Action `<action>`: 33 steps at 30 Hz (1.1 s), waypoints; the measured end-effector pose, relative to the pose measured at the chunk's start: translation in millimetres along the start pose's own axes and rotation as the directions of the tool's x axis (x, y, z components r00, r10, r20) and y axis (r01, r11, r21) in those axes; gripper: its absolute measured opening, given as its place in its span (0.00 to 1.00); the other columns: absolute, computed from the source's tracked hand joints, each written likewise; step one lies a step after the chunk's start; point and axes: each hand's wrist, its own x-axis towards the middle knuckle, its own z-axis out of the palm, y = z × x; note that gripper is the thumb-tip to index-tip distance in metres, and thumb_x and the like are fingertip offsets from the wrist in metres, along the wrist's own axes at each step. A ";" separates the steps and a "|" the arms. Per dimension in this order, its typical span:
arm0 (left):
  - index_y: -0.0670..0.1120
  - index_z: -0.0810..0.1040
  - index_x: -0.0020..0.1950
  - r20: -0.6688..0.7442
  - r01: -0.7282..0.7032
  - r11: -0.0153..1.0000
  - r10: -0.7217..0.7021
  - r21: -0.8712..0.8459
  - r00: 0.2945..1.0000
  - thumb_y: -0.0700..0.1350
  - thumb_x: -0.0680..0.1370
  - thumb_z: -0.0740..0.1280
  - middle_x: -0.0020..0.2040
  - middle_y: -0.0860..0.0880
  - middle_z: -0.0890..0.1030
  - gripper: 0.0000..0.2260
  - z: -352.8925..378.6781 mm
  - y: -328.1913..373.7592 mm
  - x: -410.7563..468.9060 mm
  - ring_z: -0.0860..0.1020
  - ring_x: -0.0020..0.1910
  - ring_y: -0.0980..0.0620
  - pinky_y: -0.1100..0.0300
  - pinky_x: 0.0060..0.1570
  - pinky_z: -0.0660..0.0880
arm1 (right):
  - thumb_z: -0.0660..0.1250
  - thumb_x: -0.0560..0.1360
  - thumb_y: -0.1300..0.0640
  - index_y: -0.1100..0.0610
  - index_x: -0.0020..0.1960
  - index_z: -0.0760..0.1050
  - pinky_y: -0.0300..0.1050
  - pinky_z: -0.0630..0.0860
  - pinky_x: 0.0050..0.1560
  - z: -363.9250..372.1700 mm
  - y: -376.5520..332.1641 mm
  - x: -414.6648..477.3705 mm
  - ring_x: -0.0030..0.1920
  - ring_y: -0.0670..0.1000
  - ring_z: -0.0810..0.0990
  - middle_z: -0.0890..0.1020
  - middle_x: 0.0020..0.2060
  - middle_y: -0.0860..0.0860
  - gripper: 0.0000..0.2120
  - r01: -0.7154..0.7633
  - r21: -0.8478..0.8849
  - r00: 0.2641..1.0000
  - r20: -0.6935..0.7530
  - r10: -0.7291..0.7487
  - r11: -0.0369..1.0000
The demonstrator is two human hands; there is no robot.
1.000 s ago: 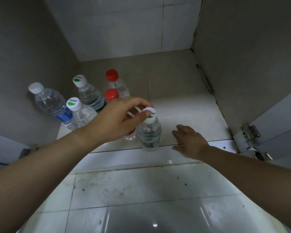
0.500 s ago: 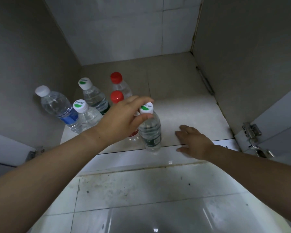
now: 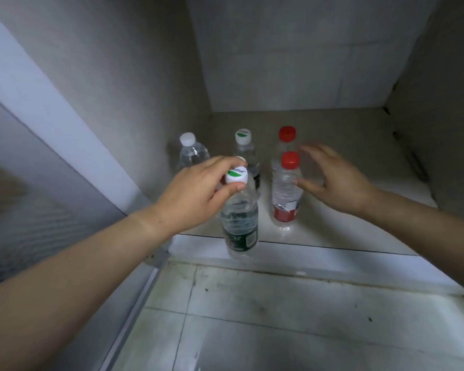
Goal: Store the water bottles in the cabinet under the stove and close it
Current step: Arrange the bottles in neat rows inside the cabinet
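My left hand (image 3: 196,194) pinches the white-and-green cap of a green-labelled water bottle (image 3: 240,220) that stands at the cabinet's front edge. My right hand (image 3: 332,178) hovers with fingers spread beside a red-capped bottle (image 3: 285,194), its thumb close to the bottle's shoulder. Behind stand another red-capped bottle (image 3: 287,135), a green-capped bottle (image 3: 243,145) and a white-capped bottle (image 3: 190,151). One more bottle is mostly hidden behind my left hand.
The cabinet floor (image 3: 359,162) stretches bare to the right of the bottles, up to the right wall. The open cabinet door (image 3: 38,167) stands at the left. Grey floor tiles (image 3: 279,317) lie in front of the cabinet sill.
The view swung to the right. My left hand carried the green-labelled bottle to the left front of the cabinet. My right hand lifted off the sill and moved up beside the red-capped bottle.
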 end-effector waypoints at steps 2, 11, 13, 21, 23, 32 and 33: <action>0.49 0.72 0.64 -0.013 0.044 0.998 -0.044 0.041 0.999 0.62 0.74 0.53 0.59 0.49 0.78 0.25 -11.4 -15.5 -9.5 0.78 0.53 0.47 0.49 0.48 0.76 | 0.69 0.73 0.52 0.60 0.70 0.64 0.37 0.61 0.61 2.9 -18.4 13.8 0.65 0.55 0.69 0.69 0.67 0.58 0.29 0.055 -0.008 0.998 -0.029 -0.055 0.998; 0.49 0.71 0.63 -0.098 0.278 0.950 -0.266 0.139 0.959 0.53 0.78 0.61 0.57 0.46 0.79 0.16 -20.7 -65.7 -21.9 0.79 0.49 0.44 0.49 0.46 0.76 | 0.69 0.73 0.53 0.60 0.61 0.74 0.40 0.68 0.47 24.4 -35.6 38.7 0.50 0.56 0.76 0.75 0.56 0.58 0.20 0.147 -0.122 0.986 -0.060 -0.155 0.982; 0.48 0.71 0.63 -0.109 0.318 0.938 -0.305 0.136 0.946 0.53 0.78 0.62 0.56 0.45 0.79 0.16 -16.8 -71.9 -18.4 0.79 0.48 0.43 0.47 0.46 0.76 | 0.68 0.73 0.52 0.59 0.62 0.73 0.41 0.70 0.46 27.5 -34.5 39.3 0.48 0.53 0.75 0.74 0.57 0.57 0.21 0.135 -0.111 0.990 -0.036 -0.139 0.985; 0.46 0.71 0.64 -0.154 0.412 0.909 -0.399 0.067 0.904 0.49 0.78 0.62 0.55 0.42 0.80 0.16 0.7 -88.2 -1.4 0.78 0.50 0.40 0.47 0.48 0.75 | 0.73 0.69 0.55 0.62 0.54 0.77 0.49 0.73 0.51 36.3 -19.6 35.7 0.50 0.62 0.76 0.78 0.49 0.60 0.17 0.177 -0.217 0.984 0.028 -0.175 0.960; 0.45 0.71 0.64 -0.130 0.416 0.907 -0.406 0.068 0.905 0.48 0.78 0.62 0.55 0.41 0.79 0.16 4.4 -90.1 5.1 0.78 0.51 0.39 0.49 0.48 0.75 | 0.73 0.69 0.55 0.62 0.54 0.76 0.50 0.73 0.51 36.9 -18.7 35.7 0.50 0.61 0.76 0.78 0.49 0.60 0.17 0.176 -0.223 0.984 0.022 -0.176 0.959; 0.47 0.74 0.60 -0.086 0.370 0.929 -0.366 0.036 0.927 0.47 0.74 0.67 0.55 0.42 0.78 0.15 8.6 -84.9 14.9 0.78 0.48 0.40 0.51 0.47 0.75 | 0.71 0.71 0.55 0.62 0.57 0.75 0.47 0.71 0.53 32.9 -19.0 34.6 0.53 0.61 0.75 0.77 0.51 0.60 0.17 0.174 -0.187 0.985 0.011 -0.175 0.967; 0.47 0.75 0.60 -0.091 0.363 0.931 -0.359 0.042 0.929 0.47 0.74 0.69 0.55 0.43 0.79 0.15 7.1 -84.7 13.8 0.78 0.48 0.40 0.51 0.47 0.75 | 0.70 0.71 0.55 0.62 0.58 0.75 0.46 0.70 0.52 31.1 -18.3 34.3 0.53 0.60 0.75 0.77 0.52 0.59 0.17 0.166 -0.172 0.986 0.005 -0.168 0.971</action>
